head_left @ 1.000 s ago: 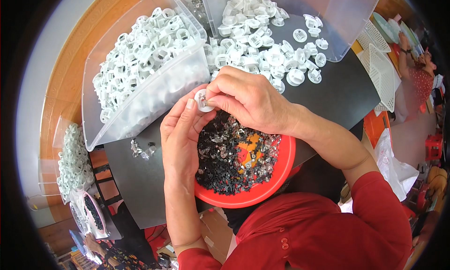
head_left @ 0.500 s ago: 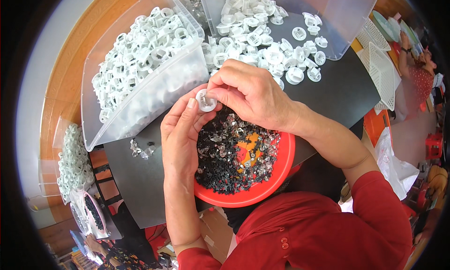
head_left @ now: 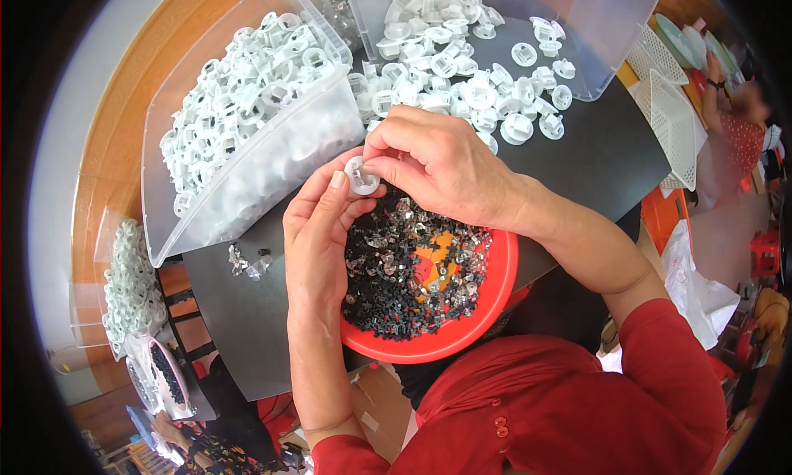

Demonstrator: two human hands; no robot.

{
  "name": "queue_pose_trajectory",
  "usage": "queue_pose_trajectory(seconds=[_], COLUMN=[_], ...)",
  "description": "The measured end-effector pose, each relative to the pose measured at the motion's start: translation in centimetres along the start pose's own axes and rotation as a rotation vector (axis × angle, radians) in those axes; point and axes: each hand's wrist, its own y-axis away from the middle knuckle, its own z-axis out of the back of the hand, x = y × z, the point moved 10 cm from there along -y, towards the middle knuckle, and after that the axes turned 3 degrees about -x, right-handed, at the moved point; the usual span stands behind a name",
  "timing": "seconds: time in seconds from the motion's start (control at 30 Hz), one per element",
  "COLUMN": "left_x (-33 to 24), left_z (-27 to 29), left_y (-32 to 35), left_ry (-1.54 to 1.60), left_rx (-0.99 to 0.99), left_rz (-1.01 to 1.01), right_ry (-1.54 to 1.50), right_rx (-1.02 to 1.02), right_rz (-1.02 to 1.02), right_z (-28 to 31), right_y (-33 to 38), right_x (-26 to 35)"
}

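Note:
Between the fingers of my left hand (head_left: 318,227) is a round white plastic housing (head_left: 360,178), its recessed side turned up toward me. My right hand (head_left: 441,157) is closed in a pinch at the housing's upper right edge. Whatever the right fingertips grip, if anything, is hidden behind the thumb and knuckles. Directly below both hands sits a red basin (head_left: 505,285) with small black parts (head_left: 384,297) and small clear and shiny metal pieces (head_left: 469,281) in it. A yellow-orange patch of the basin's bottom shows through them.
At the left, a clear bin (head_left: 247,196) is heaped with white housings. More loose housings (head_left: 478,95) lie across the dark table (head_left: 615,149) and into a tipped clear bin (head_left: 610,37). A few metal scraps (head_left: 239,259) lie on the left. White baskets (head_left: 672,132) and co-workers are farther out.
Both hands keep nearly the same pose around the white housing. The right fingertips have shifted very slightly, and the view has moved a little.

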Motion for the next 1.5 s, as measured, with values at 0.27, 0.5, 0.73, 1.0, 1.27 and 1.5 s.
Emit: queue_pose_trajectory(seconds=[0.27,0.5,0.73,1.0,1.27,1.5], left_x=[0.3,0.2,0.2,0.0,-0.4,-0.6], left_z=[0.0,0.0,-0.2,-0.3,-0.2,-0.1], left_y=[-0.1,-0.1,-0.2,-0.1,0.0,0.1], left_ry=[-0.006,0.004,0.038,0.051,-0.042,-0.035], left_rx=[-0.005,-0.005,0.018,0.02,0.007,-0.005], left_rz=[0.013,0.01,-0.01,-0.022,-0.086,-0.1], right_ry=[-0.023,-0.02,-0.048,-0.02,-0.057,-0.152], right_rx=[-0.005,-0.003,-0.027,-0.05,-0.064,-0.027], right_rz=[0.037,0.039,0.055,0.029,-0.042,-0.146], right_z=[-0.1,-0.2,0.0,0.5,0.7,0.4], right_y=[0.1,0.1,0.1,-0.2,-0.2,0.0], right_x=[0.4,0.3,0.5,0.4,-0.5,-1.2])
